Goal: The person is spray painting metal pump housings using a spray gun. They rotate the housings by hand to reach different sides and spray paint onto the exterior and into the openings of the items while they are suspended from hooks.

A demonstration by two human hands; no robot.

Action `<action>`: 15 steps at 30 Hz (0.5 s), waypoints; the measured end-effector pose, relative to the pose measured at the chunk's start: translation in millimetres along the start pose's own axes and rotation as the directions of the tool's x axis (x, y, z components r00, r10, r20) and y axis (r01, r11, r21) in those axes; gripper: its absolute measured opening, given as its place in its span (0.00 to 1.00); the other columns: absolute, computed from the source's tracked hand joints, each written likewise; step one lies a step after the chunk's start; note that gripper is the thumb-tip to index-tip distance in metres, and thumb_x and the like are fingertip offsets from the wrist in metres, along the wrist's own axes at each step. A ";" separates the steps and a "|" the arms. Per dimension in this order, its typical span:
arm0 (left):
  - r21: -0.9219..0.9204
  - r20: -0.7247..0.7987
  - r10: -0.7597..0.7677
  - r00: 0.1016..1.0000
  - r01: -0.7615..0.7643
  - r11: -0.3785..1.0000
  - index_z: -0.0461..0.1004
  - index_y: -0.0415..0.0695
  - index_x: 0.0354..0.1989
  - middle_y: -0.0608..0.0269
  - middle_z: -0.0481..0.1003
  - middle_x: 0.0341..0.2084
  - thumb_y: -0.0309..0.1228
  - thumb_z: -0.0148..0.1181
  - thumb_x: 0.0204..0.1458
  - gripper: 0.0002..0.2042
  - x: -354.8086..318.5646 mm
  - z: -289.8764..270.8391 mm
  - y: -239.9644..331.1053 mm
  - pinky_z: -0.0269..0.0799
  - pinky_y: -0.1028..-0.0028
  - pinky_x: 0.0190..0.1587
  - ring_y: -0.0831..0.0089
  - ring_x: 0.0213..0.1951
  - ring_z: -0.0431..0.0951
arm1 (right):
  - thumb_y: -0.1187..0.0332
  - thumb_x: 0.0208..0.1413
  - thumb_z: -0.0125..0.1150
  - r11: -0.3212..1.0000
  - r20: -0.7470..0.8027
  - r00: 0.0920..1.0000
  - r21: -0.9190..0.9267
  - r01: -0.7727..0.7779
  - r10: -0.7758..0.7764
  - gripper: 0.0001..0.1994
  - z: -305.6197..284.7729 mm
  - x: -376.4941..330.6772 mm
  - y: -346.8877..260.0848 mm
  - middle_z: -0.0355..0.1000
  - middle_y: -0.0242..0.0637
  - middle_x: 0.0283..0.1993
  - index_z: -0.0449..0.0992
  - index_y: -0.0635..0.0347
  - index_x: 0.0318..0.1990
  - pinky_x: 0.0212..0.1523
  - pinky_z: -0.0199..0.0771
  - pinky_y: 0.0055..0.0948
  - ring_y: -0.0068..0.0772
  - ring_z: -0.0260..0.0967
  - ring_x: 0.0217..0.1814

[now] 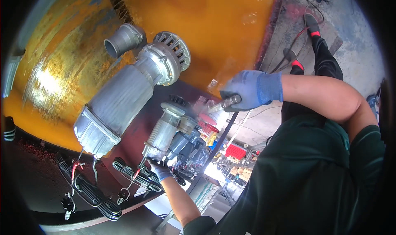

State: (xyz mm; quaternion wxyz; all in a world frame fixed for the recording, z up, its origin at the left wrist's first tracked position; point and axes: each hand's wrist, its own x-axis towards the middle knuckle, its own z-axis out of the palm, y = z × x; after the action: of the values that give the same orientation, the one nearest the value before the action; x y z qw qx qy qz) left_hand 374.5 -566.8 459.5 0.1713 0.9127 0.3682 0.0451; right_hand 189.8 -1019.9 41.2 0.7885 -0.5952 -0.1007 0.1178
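Note:
My left hand (pixel 160 169), in a dark-palmed blue glove, is closed against the cable end of a smaller grey submersible pump (pixel 162 132). My right hand (pixel 247 89), also gloved in blue, grips a short cylindrical metal tool (pixel 231 101); its kind cannot be made out, and blur smears its far end. That tool is held apart from both pumps, beyond the smaller one's slotted end. A larger silver submersible pump (pixel 123 96) lies to the left, with a slotted strainer, a flanged outlet elbow (pixel 119 41) and a cable leaving its lower end.
Coiled black cables (pixel 88 191) and hooked chains (pixel 68 204) are beside the pumps' cable ends. A large worn yellow surface (pixel 198 32) is behind them, with a dark edge. Hoses (pixel 299 36) cross the floor near two shoes (pixel 312 23). Farther off is a red crate (pixel 235 151).

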 end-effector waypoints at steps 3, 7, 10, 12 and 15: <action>-0.091 -0.047 0.031 0.998 -0.036 0.995 0.50 0.60 0.80 0.65 0.55 0.76 0.72 0.53 0.56 0.48 -3.8 3.7 -3.3 0.53 0.56 0.71 0.61 0.72 0.57 | 0.45 0.63 0.61 1.000 -0.068 0.998 -0.005 0.011 -0.012 0.19 2.2 5.0 -2.6 0.79 0.45 0.37 0.79 0.53 0.39 0.44 0.77 0.50 0.54 0.78 0.43; -0.187 0.038 0.269 0.963 -0.257 0.948 0.55 0.52 0.78 0.61 0.61 0.72 0.63 0.57 0.61 0.43 10.6 -7.5 -31.0 0.57 0.59 0.71 0.63 0.68 0.64 | 0.46 0.62 0.61 0.967 0.127 0.987 -0.224 0.121 -0.094 0.19 3.5 -3.9 -38.6 0.79 0.45 0.38 0.78 0.54 0.40 0.45 0.78 0.50 0.54 0.78 0.44; -0.263 0.108 0.394 0.913 -0.356 0.897 0.61 0.54 0.75 0.63 0.64 0.71 0.56 0.55 0.65 0.33 24.1 -10.2 -48.5 0.59 0.58 0.70 0.66 0.68 0.64 | 0.51 0.62 0.60 0.974 0.179 0.984 -0.217 0.063 -0.024 0.17 10.2 -2.3 -74.4 0.79 0.48 0.40 0.78 0.56 0.41 0.50 0.77 0.50 0.56 0.78 0.46; -0.355 0.174 0.467 0.867 -0.387 0.851 0.58 0.51 0.76 0.63 0.62 0.73 0.56 0.51 0.68 0.34 34.4 1.2 -49.9 0.57 0.57 0.72 0.65 0.73 0.61 | 0.52 0.62 0.60 0.966 0.020 0.997 -0.246 0.081 -0.079 0.16 10.4 0.9 -95.7 0.79 0.47 0.40 0.78 0.56 0.41 0.49 0.77 0.50 0.55 0.78 0.46; -0.357 0.174 0.655 0.736 -0.572 0.738 0.60 0.45 0.74 0.60 0.63 0.71 0.38 0.48 0.71 0.25 59.2 11.3 -62.0 0.68 0.60 0.65 0.68 0.70 0.64 | 0.53 0.61 0.63 0.930 -0.137 0.986 -0.365 0.033 -0.089 0.15 3.4 6.8 -139.9 0.78 0.46 0.39 0.77 0.56 0.41 0.46 0.77 0.50 0.54 0.78 0.44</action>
State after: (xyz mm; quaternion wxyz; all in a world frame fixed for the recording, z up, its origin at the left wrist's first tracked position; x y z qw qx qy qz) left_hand 379.1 -487.7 424.9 0.3250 0.9455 0.0036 0.0176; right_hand 204.5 -1051.7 176.9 0.6741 -0.7339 -0.0790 0.0268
